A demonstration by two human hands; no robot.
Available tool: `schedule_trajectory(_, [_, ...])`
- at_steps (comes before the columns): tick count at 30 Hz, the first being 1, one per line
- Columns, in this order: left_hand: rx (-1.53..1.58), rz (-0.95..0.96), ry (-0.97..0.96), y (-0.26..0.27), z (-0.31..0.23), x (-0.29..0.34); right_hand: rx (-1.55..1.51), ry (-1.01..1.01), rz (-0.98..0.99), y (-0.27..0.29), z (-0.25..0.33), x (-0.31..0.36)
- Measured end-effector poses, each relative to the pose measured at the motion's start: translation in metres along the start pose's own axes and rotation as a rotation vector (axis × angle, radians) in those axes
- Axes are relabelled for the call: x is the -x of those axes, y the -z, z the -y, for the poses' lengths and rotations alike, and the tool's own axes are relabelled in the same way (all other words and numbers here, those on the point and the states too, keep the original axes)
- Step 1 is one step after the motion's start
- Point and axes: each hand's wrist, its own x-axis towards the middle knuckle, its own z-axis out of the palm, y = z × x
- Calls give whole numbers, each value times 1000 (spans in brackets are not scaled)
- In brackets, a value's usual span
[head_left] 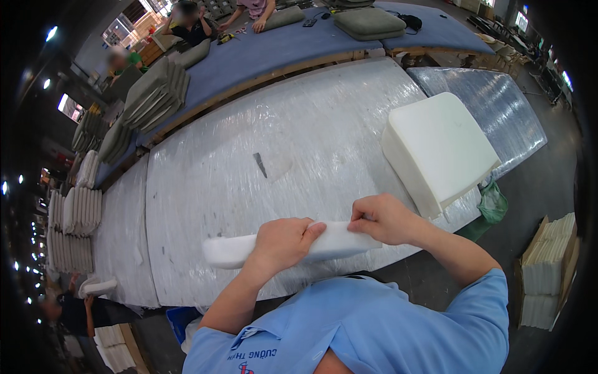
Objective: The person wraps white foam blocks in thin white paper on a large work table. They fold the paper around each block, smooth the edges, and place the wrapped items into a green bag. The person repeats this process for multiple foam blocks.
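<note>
At the near edge of the table, a white foam cushion pad [230,251] is held up on its long side, its thin edge facing up. My left hand [283,242] is closed around the middle of that edge, thumb pressed along it. Further right, my right hand [387,219] pinches the pad's edge near its right end with fingertips and thumb. What lies under my curled fingers is hidden. To the right of my right hand, a thick white block with rounded corners [443,146], perhaps a stack of pads, rests on the table.
Plastic film covers the worktable [212,168], where a small dark patch [259,164] shows. Beyond runs a blue table [274,53] with grey-green cushions [369,22] and other people. A green bag [493,202] hangs at the right. Boxed white pads [548,274] stand right; another person [75,315] works left.
</note>
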Motion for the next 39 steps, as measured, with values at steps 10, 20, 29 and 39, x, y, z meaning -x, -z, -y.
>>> schedule_trajectory(10, [2, -35, -17, -4, 7, -3, -6, -93, -50, -6, -7, -8])
schedule_trajectory(20, [63, -44, -104, -14, 11, 17, 134, 18, 50, -22, 18, -3])
schedule_trajectory(29, [80, -51, -53, -12, 9, 22, 124, 30, 71, -24, 15, -5])
schedule_trajectory(39, [92, -1009, 77, -72, -13, 101, 116, 73, 170, -15, 6, -21])
